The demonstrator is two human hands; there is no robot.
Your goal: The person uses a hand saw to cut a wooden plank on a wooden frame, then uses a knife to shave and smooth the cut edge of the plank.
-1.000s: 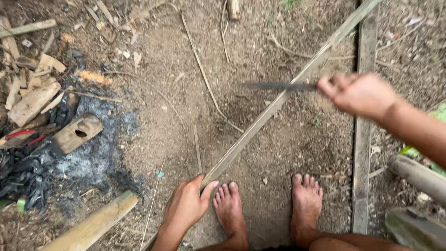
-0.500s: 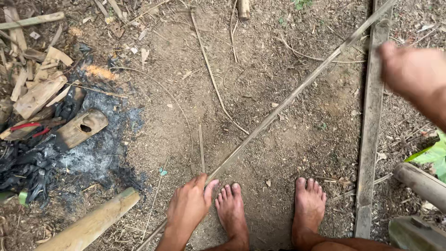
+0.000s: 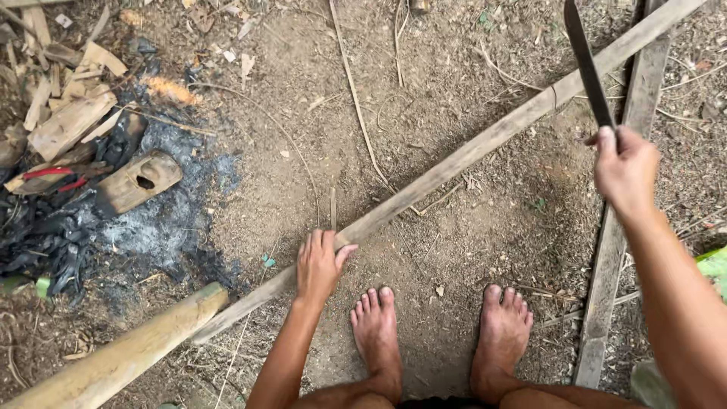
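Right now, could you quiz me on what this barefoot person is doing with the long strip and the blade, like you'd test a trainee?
1. True or false: the left hand presses on the long bamboo strip.
2. What does the right hand hold? A) a hammer B) a long dark blade C) a rope
3. Fill in: the blade is raised ___ the strip, not touching it.

Key: 1 true; 2 B; 3 above.

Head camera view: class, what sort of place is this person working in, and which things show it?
Probably an outdoor yard or rural work spot. The bare dirt ground is strewn with twigs, grey ash and charred wood scraps mark an old fire, and a long split bamboo strip lies across the earth.
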